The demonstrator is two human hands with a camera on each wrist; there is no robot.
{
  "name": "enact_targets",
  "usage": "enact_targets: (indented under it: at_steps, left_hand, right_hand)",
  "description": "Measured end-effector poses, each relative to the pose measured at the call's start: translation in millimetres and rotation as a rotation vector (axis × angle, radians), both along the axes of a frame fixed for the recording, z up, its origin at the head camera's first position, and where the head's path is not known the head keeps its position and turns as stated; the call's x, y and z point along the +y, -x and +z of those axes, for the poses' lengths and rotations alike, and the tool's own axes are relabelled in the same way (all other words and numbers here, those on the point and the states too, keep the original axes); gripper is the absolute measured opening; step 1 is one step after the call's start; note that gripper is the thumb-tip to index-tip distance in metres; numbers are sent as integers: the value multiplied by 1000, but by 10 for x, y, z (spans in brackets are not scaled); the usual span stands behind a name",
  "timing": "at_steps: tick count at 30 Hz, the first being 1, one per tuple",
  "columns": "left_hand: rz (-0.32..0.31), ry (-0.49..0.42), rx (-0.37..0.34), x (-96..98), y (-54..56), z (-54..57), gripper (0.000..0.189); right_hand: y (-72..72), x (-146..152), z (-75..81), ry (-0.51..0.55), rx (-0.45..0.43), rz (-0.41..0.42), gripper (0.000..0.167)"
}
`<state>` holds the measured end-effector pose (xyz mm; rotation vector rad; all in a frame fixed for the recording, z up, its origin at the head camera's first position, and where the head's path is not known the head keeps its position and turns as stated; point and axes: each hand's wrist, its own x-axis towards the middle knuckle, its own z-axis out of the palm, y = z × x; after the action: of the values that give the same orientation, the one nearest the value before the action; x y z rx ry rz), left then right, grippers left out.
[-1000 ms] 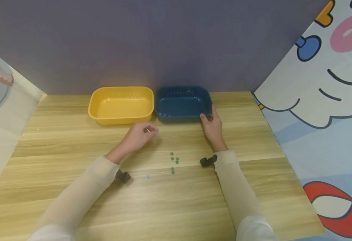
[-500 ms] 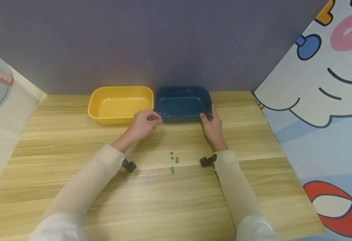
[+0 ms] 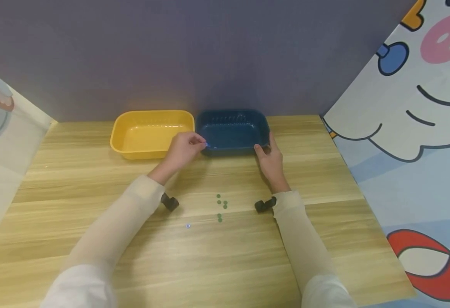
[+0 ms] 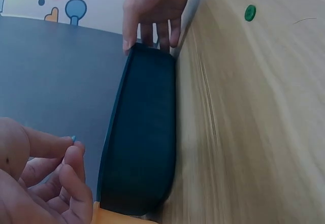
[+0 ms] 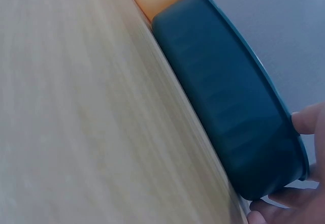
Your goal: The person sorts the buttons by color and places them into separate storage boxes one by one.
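My left hand pinches a small blue button between thumb and forefinger. It is over the front left corner of the dark blue plastic basin, above rim height in the left wrist view. My right hand grips the basin's front right corner, thumb on the rim and fingers around the outer end. Several green buttons lie on the table in front of the basin. Another blue button lies nearer to me, left of the green ones.
A yellow basin stands directly left of the dark blue one. Behind both rises a grey panel. Cartoon-printed walls flank the wooden table on the left and right. Black wrist cameras are strapped at both cuffs.
My left hand has moved forward and slightly right, carrying the blue button from in front of the basins to the dark blue basin's rim. My right hand keeps its grip in place.
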<state>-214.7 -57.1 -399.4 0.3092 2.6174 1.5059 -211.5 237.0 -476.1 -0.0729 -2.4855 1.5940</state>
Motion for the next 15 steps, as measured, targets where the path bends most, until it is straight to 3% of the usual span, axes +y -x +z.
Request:
enact_targets:
  at_steps: [8,15]
  left_hand:
    - [49,31,-42,85,86,13,12]
    - [56,46,-44,118,114,33,12]
  right_hand:
    - [-4,3,-23,23,0,6,77]
    - [14,17,-37,6,15,5,78]
